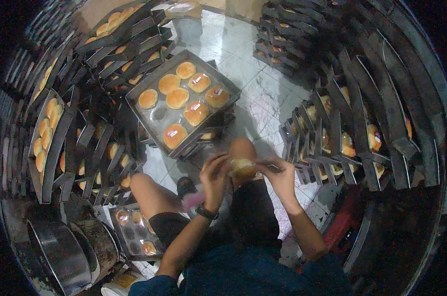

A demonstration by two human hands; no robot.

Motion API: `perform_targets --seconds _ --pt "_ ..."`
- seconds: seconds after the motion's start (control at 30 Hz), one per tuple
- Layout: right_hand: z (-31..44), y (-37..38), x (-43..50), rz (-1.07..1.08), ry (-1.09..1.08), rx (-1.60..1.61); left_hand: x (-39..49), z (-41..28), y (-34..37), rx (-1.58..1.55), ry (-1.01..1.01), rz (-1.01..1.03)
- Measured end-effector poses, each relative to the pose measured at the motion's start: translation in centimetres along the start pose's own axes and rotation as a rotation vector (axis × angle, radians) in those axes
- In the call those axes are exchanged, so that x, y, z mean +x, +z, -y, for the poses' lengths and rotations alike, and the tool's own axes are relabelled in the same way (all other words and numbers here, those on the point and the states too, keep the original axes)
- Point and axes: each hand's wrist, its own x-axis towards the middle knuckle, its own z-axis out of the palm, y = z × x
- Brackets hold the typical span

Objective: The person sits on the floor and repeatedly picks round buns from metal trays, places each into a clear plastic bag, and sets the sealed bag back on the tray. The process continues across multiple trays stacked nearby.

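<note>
A round bun, pale on one side, is between my two hands in front of my bent knee. My left hand, with a dark watch on the wrist, grips it at the left edge. The fingertips of my right hand pinch at its right edge; whether they hold the bun or a clear wrapper around it is too blurred to tell. Beyond my hands, a metal baking tray holds several golden buns. Some are bare, and others, such as the front bun, sit in clear printed wrappers.
Tall stacks of metal trays with buns stand on the left, and more trays rise on the right. Near my left leg are a lower tray and a large metal pot. The tiled floor runs between the stacks.
</note>
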Motion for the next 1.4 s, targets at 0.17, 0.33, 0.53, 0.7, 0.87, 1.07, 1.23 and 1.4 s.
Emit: perform_targets --seconds 0.17,0.33,0.53,0.7,0.87,1.07,1.23,1.4 --pt "2.0 1.1 1.4 -0.061 0.051 -0.109 1.4 -1.6 0.6 -0.094 -0.177 -0.034" --pt "5.8 1.1 5.1 -0.190 -0.020 -0.189 6.9 -3.3 -0.4 0.041 -0.260 0.100" --pt "-3.3 -1.5 -3.1 -0.128 0.158 -0.350 -3.8 1.1 -2.5 0.102 -0.458 0.203" --pt "-9.6 -2.7 -4.8 -0.227 0.593 0.123 -6.3 4.7 -1.7 0.094 -0.736 0.262" --pt "-5.0 -2.9 -1.6 0.053 -0.108 -0.507 -3.4 2.8 -1.1 -0.278 -0.908 0.181" --pt "-1.4 -0.1 5.3 0.511 -0.226 -0.401 -0.3 3.4 -5.3 -0.782 -0.877 0.334" --pt "-2.1 13.5 13.6 0.309 -0.007 -0.166 7.6 5.1 -10.4 -0.934 -0.786 -0.196" --pt "-7.1 30.6 22.8 0.143 -0.096 -0.293 16.2 8.9 -15.1 0.372 -0.070 -0.298"
